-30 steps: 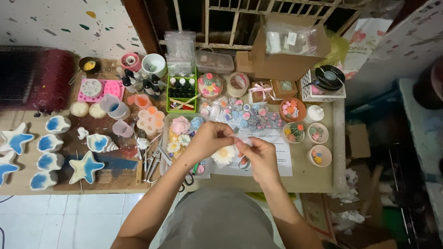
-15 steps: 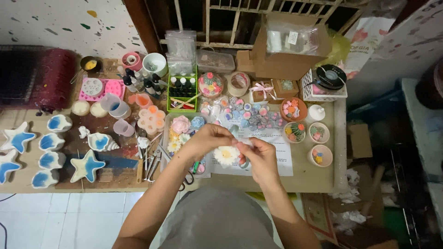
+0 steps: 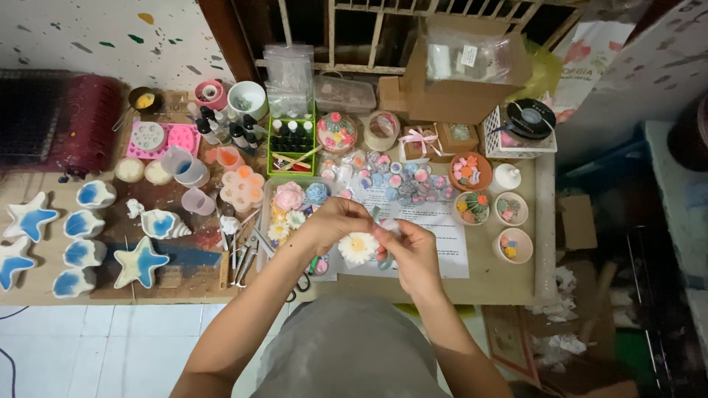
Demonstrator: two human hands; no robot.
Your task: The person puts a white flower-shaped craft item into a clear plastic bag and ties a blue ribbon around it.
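Observation:
My left hand [image 3: 333, 225] and my right hand [image 3: 410, 248] meet above the front middle of a wooden work table [image 3: 487, 284]. Their fingertips pinch a small pale, clear piece [image 3: 377, 219] between them; what it is cannot be told. Just below the fingers lies a white daisy-shaped piece with a yellow centre [image 3: 358, 247] on a white printed sheet [image 3: 442, 236]. Pastel flower-shaped pieces [image 3: 289, 197] sit in a clear tray beside my left hand.
Blue-and-white starfish and shell dishes [image 3: 139, 262] cover the left of the table. Metal tools [image 3: 247, 254] lie by the tray. Small bottles in a green rack [image 3: 289, 140], cups, round bowls of tiny items [image 3: 512, 245] and a cardboard box [image 3: 451, 74] stand behind and right.
Both hands have stayed close together over the table, shifting only slightly as the fingers work the small piece. Nothing else on the table has moved.

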